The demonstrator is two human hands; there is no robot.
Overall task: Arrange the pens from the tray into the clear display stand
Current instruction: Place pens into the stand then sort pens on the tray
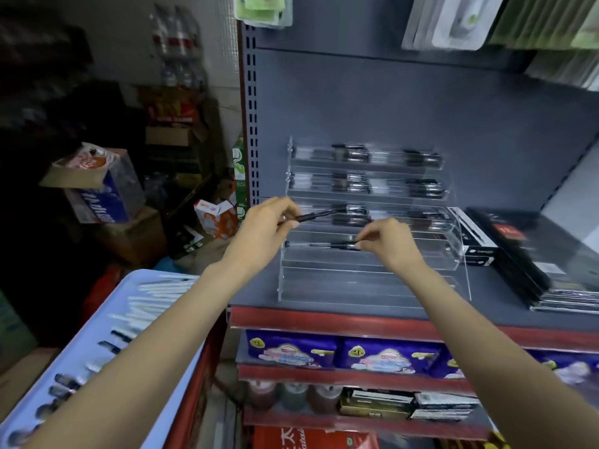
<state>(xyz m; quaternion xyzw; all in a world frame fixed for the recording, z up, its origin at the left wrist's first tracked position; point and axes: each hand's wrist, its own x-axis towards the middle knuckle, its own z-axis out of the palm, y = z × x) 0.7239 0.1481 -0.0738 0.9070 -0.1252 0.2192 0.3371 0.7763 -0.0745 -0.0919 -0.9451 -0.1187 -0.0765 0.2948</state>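
Left hand (pixel 265 222) pinching spare pen (pixel 316 216) mid-air, right hand (pixel 387 238) pinching pen (pixel 330 245) on display stand (pixel 372 280) fourth tier; risk: rolling off shallow ledge if released crooked; more in tray (pixel 74 335).

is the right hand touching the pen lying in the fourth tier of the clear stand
Touching. The head view shows the right hand pinching the right end of the pen between its fingertips, with no gap, as the pen lies along the stand.

shelving: grey metal unit (pixel 421 102) with red-edged shelves (pixel 356 322) | wall: pale, at left (pixel 129 34) | storage: stacked cardboard boxes (pixel 136 234) in a dark corner | light: dim
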